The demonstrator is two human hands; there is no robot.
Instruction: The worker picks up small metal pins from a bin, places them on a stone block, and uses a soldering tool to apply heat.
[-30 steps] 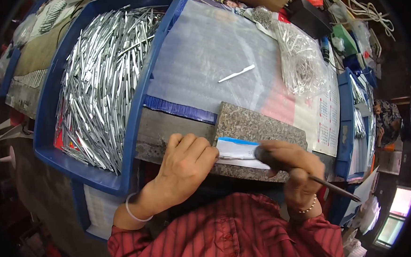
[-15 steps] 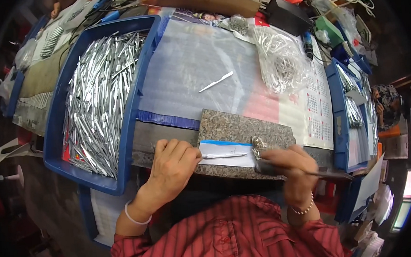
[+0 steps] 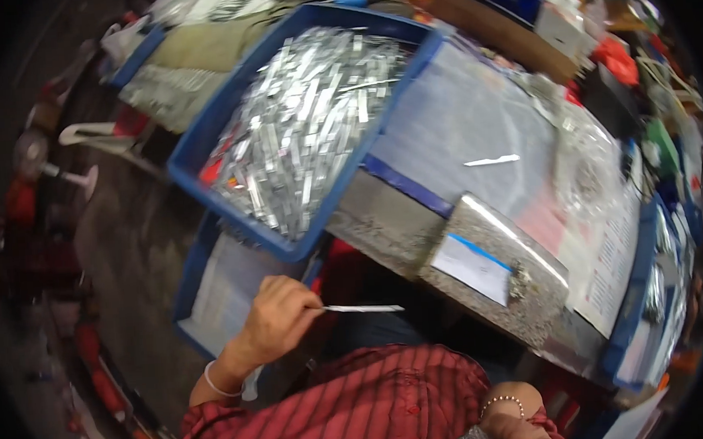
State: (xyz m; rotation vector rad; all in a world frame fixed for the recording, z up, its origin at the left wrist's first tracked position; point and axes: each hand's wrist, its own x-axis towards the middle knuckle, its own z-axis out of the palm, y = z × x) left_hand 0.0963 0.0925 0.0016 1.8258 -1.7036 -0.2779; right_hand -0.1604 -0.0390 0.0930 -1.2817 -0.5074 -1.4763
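Note:
Pinched in the fingers of my left hand (image 3: 281, 316) is a slim, pointed silver metal piece (image 3: 365, 308). It extends to the right, off the table's front edge and above my lap. My right hand (image 3: 527, 436) is low at the bottom edge, close to my body; its fingers are mostly out of sight. A greyish thing (image 3: 473, 437) shows beside it, too blurred to name. On the table's front edge sits a speckled stone slab (image 3: 494, 247), bearing a white card with a blue edge (image 3: 473, 267) and a small heap of tiny metal parts (image 3: 523, 280).
A blue tray (image 3: 205, 198) full of similar silver pieces stands at the left. One lone piece (image 3: 493, 161) lies on the translucent sheet (image 3: 450, 125). Below is a lower blue tray (image 3: 202, 269). Further right are a plastic bag (image 3: 586, 165) and blue bins (image 3: 640, 339).
My left hand has come off the slab with the silver piece. My right hand has dropped toward my body from the slab. The view has turned left, and the table appears tilted.

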